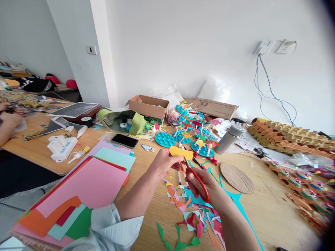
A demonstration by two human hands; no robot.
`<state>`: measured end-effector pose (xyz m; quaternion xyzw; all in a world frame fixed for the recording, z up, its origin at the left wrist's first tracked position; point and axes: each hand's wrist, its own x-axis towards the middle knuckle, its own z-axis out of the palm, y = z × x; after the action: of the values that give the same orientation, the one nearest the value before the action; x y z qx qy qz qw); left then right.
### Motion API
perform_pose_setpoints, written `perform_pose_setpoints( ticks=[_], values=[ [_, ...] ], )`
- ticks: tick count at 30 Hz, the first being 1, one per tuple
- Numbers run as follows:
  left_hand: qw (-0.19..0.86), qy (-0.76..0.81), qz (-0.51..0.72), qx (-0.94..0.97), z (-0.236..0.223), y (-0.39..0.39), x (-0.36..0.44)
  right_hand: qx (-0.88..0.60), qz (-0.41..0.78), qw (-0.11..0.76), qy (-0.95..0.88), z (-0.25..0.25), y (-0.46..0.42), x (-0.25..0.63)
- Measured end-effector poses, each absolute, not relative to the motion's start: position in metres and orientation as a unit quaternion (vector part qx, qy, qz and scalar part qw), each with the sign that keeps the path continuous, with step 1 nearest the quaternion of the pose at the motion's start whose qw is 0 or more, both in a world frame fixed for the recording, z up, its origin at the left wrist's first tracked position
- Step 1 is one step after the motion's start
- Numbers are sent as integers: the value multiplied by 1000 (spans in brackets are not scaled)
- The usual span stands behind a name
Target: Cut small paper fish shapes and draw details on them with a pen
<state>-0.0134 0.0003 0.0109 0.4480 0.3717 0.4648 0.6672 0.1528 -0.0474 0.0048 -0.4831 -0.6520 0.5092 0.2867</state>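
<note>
Lit brightly and evenly, with soft light upon the wall (183, 45). Showing only soft shadows on the tabletop (264, 212). Stretched and blurred toward right edge, darkened at its corners.

Red scissors (201, 182) part-hidden, co-worker's arm (7, 129) cropped

Yellow paper (181, 153) and pink sheet (90, 183), both matt, smooth. Scissors (200, 180) with metal blades (186, 161), glossy plastic handles (207, 198). Flask (228, 141) in metal, soft sheen. Glossy phone (124, 141). Table (267, 191) of smooth wood grain. Cardboard oval (237, 177), matt, ribbed. Sleeve (115, 228) in matt cloth.
</note>
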Motion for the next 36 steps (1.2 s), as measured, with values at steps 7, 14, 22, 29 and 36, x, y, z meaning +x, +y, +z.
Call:
perform_pose_setpoints(
  ticks=[7, 14, 22, 29, 36],
  values=[
    [666, 365, 462, 457, 10, 1, -14, -471, 518, 291, -652, 7, -48, 153],
    [668, 362, 457, 463, 8, 2, -15, -464, 510, 286, -665, 6, -48, 154],
    [670, 362, 455, 462, 7, 2, -14, -489, 503, 288, -652, 4, -47, 154],
    [673, 368, 464, 443, 9, 1, -14, -486, 504, 287, -654, 2, -46, 155],
    [673, 361, 469, 444, 10, 0, -15, -461, 514, 292, -662, 2, -47, 156]
  ],
)
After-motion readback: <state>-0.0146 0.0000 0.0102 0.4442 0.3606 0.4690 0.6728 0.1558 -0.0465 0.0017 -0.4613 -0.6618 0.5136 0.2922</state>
